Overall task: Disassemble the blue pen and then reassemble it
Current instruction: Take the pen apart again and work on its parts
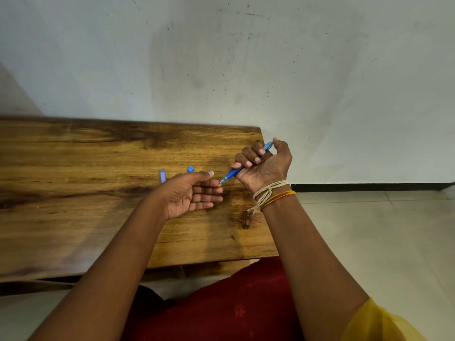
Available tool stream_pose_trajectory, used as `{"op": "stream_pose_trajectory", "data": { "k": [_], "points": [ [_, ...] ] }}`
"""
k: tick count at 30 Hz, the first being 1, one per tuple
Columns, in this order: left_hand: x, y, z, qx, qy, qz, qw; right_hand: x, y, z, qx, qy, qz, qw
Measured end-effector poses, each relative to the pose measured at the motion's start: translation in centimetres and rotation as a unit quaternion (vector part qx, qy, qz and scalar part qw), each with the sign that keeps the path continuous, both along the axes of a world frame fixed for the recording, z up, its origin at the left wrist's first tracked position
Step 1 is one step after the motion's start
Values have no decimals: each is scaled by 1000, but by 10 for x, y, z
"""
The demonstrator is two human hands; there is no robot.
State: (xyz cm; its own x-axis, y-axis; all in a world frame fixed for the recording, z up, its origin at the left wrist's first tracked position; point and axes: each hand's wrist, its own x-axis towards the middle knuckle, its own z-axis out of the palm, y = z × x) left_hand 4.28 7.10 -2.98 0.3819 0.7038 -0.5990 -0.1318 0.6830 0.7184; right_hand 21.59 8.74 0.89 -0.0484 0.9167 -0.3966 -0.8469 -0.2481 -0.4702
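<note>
Pen barrel (235, 171) mid-section hidden inside right hand (263, 163); pale blue piece (162, 175) on tabletop (86, 168) blurred, unidentifiable.

Blue pen (232, 173), streaked brown wooden table (73, 168), red cloth (234, 303), yellow sleeve (376, 323)

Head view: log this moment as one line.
right hand: grips blue plastic pen, tip toward left palm | left hand: open | wooden table: small blue cap, pale blue piece
</note>
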Motion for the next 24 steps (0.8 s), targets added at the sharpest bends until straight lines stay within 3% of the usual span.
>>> {"op": "stream_pose_trajectory", "data": {
  "k": [24],
  "points": [
    [0, -1, 2, -1, 4, -2, 1000, 1, 1, -1, -20, 8, -13, 1000]
  ]
}}
